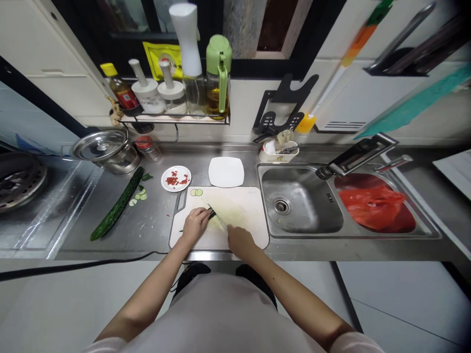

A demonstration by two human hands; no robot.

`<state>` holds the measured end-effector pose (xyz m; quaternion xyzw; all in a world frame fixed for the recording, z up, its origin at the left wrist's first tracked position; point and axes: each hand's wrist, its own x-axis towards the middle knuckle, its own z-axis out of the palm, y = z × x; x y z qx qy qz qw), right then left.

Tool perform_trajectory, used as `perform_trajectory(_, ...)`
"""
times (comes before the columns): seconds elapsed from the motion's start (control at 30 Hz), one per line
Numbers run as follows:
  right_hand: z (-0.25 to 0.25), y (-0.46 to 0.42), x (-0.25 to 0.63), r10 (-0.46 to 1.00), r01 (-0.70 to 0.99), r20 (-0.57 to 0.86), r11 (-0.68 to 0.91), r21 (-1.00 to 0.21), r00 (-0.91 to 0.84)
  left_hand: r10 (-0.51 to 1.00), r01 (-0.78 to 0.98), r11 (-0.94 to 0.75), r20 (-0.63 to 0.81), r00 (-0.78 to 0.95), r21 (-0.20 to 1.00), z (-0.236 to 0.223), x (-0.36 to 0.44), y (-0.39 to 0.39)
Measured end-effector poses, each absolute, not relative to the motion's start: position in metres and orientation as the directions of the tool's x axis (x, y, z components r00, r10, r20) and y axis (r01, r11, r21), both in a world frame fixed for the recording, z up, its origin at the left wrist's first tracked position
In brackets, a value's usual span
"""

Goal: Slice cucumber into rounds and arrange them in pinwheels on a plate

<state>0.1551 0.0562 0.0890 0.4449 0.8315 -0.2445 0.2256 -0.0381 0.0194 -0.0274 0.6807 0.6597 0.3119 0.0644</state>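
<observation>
On the white cutting board (pixel 253 206), my left hand (pixel 195 226) is closed, its fingers pressing down a dark green piece of cucumber (pixel 212 214) that they mostly hide. My right hand (pixel 240 241) grips the handle of a knife (pixel 222 223), whose blade slants up and left against the piece. Pale wetness marks the board around the blade. Two thin cucumber slices (pixel 196 192) lie near the board's upper left. Just behind the board is a white square plate (pixel 226 171). A small round plate (pixel 164 188) holds chopped red bits.
Left of the board lie a long cucumber (pixel 117 206) and several offcuts (pixel 141 195). A lidded steel pot (pixel 125 158) and a red-lidded jar (pixel 149 149) stand behind. The sink (pixel 301 196) is at right, with a red plastic bag (pixel 371 208). Above hangs a condiment shelf (pixel 176 119).
</observation>
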Motion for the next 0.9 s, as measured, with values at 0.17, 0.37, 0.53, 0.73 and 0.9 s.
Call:
perform_trajectory(0.17, 0.078, 0.058, 0.152, 0.646, 0.834, -0.542, 0.502, -0.228, -0.537, 0.937, 0.847, -0.125, 0.342, -0.071, 0.517, -0.029, -0.038, 0.019)
perform_trajectory(0.37, 0.063, 0.062, 0.142, 0.684, 0.82, -0.459, 0.518, -0.243, -0.568, 0.94, 0.851, -0.121, 0.335, -0.068, 0.512, -0.031, -0.037, 0.018)
perform_trajectory(0.53, 0.065, 0.062, 0.142, 0.679, 0.82, -0.468, 0.519, -0.239, -0.566, 0.939, 0.852, -0.124, 0.338, -0.066, 0.509, -0.031, -0.037, 0.019)
perform_trajectory(0.73, 0.076, 0.057, 0.156, 0.642, 0.848, -0.572, 0.486, -0.211, -0.51, 0.938, 0.852, -0.124, 0.34, -0.066, 0.508, -0.029, -0.036, 0.019)
perform_trajectory(0.9, 0.075, 0.057, 0.155, 0.638, 0.845, -0.575, 0.496, -0.202, -0.512, 0.939, 0.849, -0.123, 0.336, -0.067, 0.514, -0.029, -0.036, 0.019)
